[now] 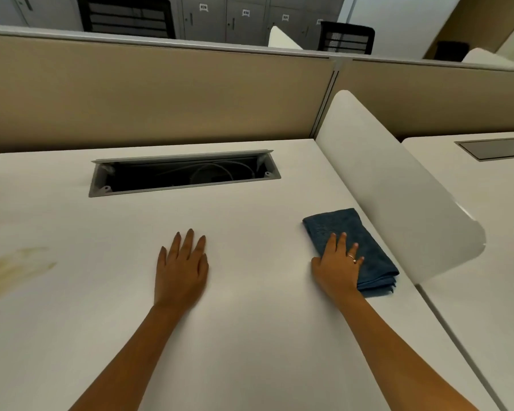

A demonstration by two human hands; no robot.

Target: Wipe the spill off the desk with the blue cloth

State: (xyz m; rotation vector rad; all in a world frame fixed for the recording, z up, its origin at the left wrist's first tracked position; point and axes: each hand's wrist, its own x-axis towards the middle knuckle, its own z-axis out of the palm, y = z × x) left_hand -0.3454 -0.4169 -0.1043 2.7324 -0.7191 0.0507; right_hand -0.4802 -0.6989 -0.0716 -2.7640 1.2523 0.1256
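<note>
A folded blue cloth point(365, 256) lies on the white desk point(250, 336) at the right, close to the white side divider. My right hand point(337, 266) rests flat on the cloth's left part, fingers spread, a ring on one finger. My left hand point(182, 269) lies palm down on the bare desk near the middle, fingers apart and holding nothing. A yellowish spill point(11, 266) smears the desk at the far left edge of the view, well away from both hands.
An open cable tray point(184, 172) with white cables is cut into the desk behind my hands. A beige partition point(149, 93) runs along the back. The curved white divider point(398, 191) stands on the right, with a neighbouring desk point(487, 203) beyond it.
</note>
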